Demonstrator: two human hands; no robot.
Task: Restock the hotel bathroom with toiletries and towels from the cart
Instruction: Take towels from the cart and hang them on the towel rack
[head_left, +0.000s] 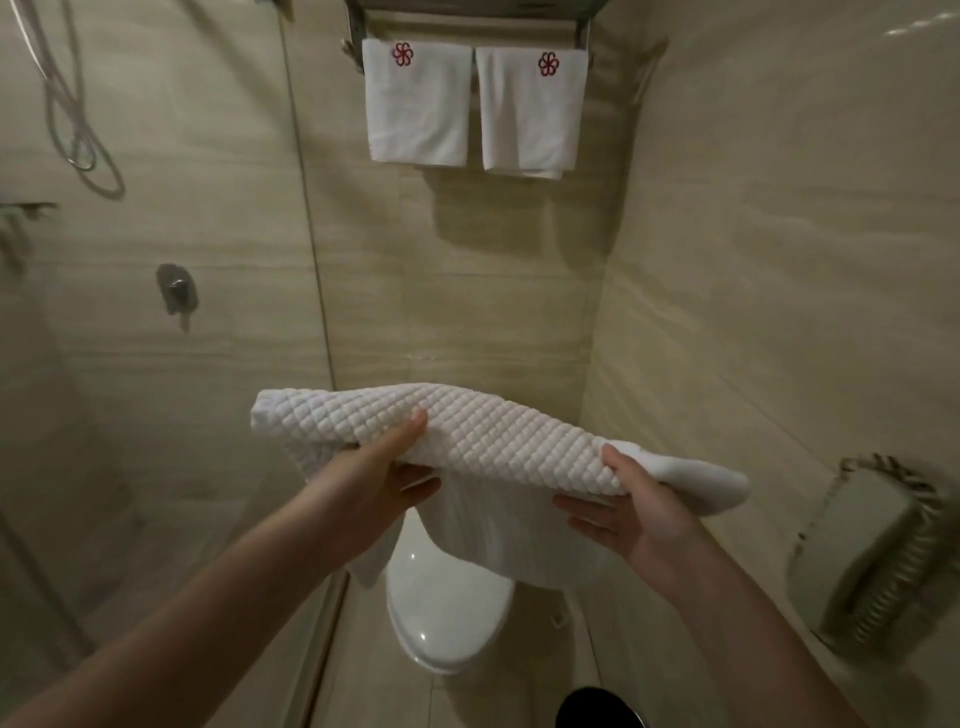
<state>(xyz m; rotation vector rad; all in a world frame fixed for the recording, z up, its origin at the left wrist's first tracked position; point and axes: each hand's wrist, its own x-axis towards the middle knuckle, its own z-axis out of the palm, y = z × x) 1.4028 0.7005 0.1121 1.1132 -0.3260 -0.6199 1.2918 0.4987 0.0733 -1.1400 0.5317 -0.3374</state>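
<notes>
A folded white towel with a quilted diamond weave (483, 431) is held level in the air above the toilet, part of it hanging loose underneath. My left hand (387, 467) grips its left part, thumb on top and fingers below. My right hand (631, 506) grips its right end the same way. Two white towels with red flower emblems, one on the left (418, 104) and one on the right (530, 117), hang side by side from the metal rack (478, 13) high on the back wall.
A white toilet (441, 608) with its lid down stands directly below the towel. A glass shower partition (306, 249) runs along the left, with a shower hose and a valve behind it. A tissue dispenser (872, 545) is mounted on the right wall.
</notes>
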